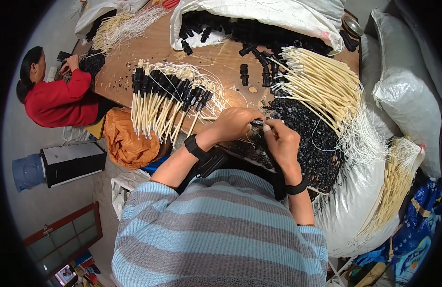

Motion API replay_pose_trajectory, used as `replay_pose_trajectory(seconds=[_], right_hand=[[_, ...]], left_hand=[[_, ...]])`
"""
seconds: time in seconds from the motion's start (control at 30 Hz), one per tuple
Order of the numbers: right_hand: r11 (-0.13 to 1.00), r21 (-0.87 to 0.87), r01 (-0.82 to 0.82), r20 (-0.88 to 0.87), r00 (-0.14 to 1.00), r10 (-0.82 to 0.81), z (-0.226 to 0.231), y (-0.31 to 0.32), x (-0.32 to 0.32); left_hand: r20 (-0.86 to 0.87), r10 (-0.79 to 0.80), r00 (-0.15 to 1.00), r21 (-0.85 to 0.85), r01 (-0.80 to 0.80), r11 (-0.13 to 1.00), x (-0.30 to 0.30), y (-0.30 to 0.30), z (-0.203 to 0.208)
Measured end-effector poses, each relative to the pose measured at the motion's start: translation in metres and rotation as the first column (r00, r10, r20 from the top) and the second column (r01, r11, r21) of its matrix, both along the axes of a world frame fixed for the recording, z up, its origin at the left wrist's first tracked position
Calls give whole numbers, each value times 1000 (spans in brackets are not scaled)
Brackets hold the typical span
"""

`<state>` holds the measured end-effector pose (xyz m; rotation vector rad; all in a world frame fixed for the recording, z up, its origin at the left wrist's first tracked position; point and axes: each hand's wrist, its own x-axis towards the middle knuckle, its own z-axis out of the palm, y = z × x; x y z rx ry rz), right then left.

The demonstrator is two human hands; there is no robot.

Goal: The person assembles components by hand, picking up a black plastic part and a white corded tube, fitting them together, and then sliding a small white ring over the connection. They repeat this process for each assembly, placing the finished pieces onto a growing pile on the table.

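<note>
My left hand (235,123) and my right hand (282,139) meet over the table's near edge, fingers closed in a pinch. Between their fingertips is a small black plastic part (258,123), mostly covered by the fingers. A heap of small black pieces (321,143) lies beside and beyond my right hand. Left of my left hand, a fanned row of cream-coloured rods (156,115) carries black ribbed fittings (156,82) at the far ends, with thin white cords trailing. A bundle of cream rods (321,79) without fittings rests on the heap's far side.
An open white sack (259,8) of black fittings stands at the back of the wooden table (221,60). Loose fittings (266,75) lie before it. Full white sacks (407,81) crowd the right. A person in red (63,98) works at the far left, near an orange bag (128,138).
</note>
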<state>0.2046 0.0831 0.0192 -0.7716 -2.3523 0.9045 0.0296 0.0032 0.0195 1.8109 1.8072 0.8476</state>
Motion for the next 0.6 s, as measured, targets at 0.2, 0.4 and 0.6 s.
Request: replay_pose_trajectory(seconds=[0.2,0.4,0.6], right_hand=[[984,-39,-173,41,984,174,-2,-6,2],[998,24,-59,53,997,58,-2,-8,1],[977,-208,-41,-23,999,37,-1,-15,6]], left_hand=[[266,-118,957,-208,176,962,0,1,14],[120,-13,993,285,-22,958,-4,-2,3],[218,-108,970,265,48,963,-5,0,-8]])
